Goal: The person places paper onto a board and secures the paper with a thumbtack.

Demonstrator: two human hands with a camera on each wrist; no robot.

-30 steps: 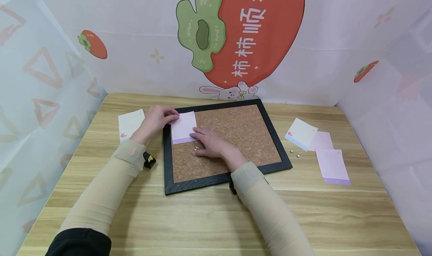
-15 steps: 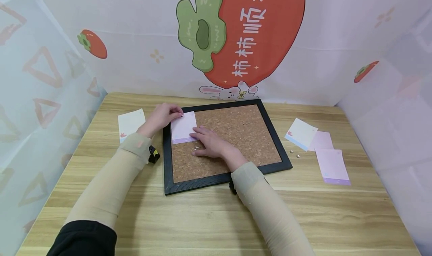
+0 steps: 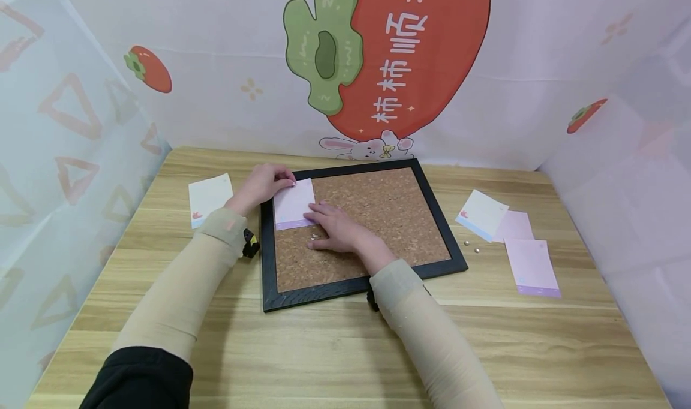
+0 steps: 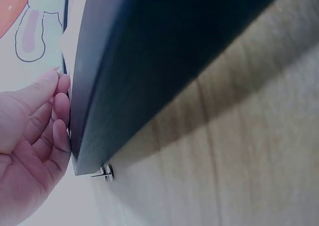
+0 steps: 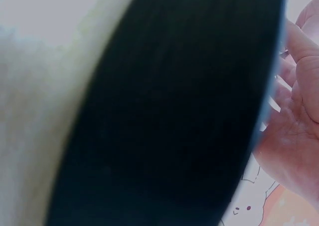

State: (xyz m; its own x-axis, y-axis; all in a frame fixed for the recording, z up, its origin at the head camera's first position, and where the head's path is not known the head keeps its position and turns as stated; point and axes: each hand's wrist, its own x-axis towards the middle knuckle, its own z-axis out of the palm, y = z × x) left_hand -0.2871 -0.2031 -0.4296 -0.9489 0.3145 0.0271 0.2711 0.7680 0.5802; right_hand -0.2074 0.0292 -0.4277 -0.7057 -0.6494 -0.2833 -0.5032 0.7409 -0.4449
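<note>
A corkboard in a black frame lies on the table, with a pink note sheet flat at its upper left. At the sheet's upper edge my left hand pinches a small shiny thumbtack between thumb and forefinger; the fingers partly cover it. My right hand rests with spread, straight fingers on the cork, fingertips on the sheet's lower right corner. By its thumb lie small silver tacks. The board's edge hides part of the right hand in the right wrist view.
A white note sheet lies left of the board. On the right are another white sheet, two pink sheets and two loose thumbtacks. A small metal piece sits by the frame's corner. A printed cloth stands behind.
My left hand has moved a little right and away from me along the sheet's upper edge, most of it in the first half second. The right hand and the sheet stay in place.
</note>
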